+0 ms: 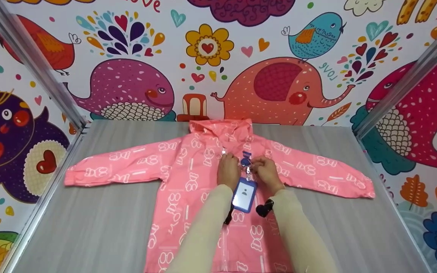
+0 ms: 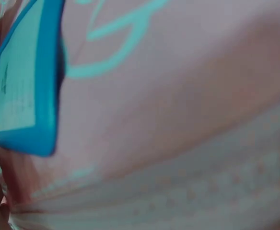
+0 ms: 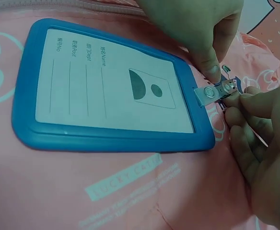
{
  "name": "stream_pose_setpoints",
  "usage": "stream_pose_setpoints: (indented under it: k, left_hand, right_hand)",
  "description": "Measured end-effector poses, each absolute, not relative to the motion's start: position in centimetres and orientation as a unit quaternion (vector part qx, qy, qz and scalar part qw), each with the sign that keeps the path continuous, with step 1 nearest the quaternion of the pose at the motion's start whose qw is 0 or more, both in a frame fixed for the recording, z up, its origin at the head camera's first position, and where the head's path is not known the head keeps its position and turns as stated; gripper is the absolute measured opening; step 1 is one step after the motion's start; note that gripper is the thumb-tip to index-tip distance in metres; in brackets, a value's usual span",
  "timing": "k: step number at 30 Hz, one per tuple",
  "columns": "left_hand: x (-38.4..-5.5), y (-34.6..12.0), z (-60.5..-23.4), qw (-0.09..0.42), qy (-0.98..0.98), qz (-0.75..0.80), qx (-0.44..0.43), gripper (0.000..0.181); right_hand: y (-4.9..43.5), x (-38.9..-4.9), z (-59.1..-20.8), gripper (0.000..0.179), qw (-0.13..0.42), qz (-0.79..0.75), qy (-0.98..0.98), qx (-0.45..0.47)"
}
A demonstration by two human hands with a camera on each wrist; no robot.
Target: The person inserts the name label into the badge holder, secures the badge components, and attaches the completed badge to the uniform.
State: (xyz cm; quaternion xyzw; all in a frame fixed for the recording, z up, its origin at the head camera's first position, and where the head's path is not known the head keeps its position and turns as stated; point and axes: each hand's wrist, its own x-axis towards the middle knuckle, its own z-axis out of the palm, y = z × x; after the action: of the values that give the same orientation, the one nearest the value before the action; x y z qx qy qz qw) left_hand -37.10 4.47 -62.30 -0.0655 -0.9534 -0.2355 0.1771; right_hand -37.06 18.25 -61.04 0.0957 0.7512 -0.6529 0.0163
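A pink hooded jacket (image 1: 188, 189) with white printed figures lies spread flat, front up. On its chest rests a badge holder (image 1: 244, 194) with a blue frame and a white card, its metal badge clip (image 3: 227, 86) joined to a short clear strap (image 3: 206, 95). Above the holder shows a dark blue charm-like piece (image 1: 246, 158). My left hand (image 1: 229, 171) has thumb and finger bent together at the clip's edge. From the other side, my right hand (image 1: 267, 173) pinches the clip between thumb and fingers. Fingers partly hide the clip. The left wrist view shows the blue badge frame (image 2: 46, 96) close up.
Under the jacket is a grey wood-grain table (image 1: 101, 223). Its sleeves reach out to both sides, and the hood (image 1: 222, 127) lies at the back edge. Printed panels (image 1: 207, 45) with cartoon animals and metal posts (image 1: 47, 64) enclose the table.
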Motion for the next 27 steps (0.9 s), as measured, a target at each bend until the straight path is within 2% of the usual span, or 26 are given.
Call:
stream_pose_setpoints:
  k: [3, 14, 19, 23, 27]
  left_hand:
    - [-37.2, 4.7, -62.2, 0.182, -0.956, -0.222, -0.061, 0.006]
    - [-37.4, 4.6, -61.5, 0.151, -0.981, -0.085, -0.089, 0.021]
    - [-37.7, 4.7, -61.5, 0.176, -0.977, -0.018, -0.120, 0.019]
    - [-38.2, 4.8, -61.5, 0.189, -0.974, -0.051, -0.110, 0.014]
    - [-38.5, 4.9, -61.3, 0.177, -0.975, -0.111, -0.083, 0.021]
  right_hand:
    - [18.2, -37.0, -61.0, 0.025, 0.021, -0.652, 0.751, 0.100]
    - [18.0, -37.1, -60.6, 0.025, 0.025, -0.643, 0.760, 0.089]
    - [18.4, -37.2, -60.5, 0.027, 0.025, -0.640, 0.762, 0.090]
    - [18.6, -37.2, -60.6, 0.027, 0.028, -0.650, 0.754, 0.093]
    - [18.7, -37.2, -60.7, 0.026, 0.030, -0.657, 0.748, 0.093]
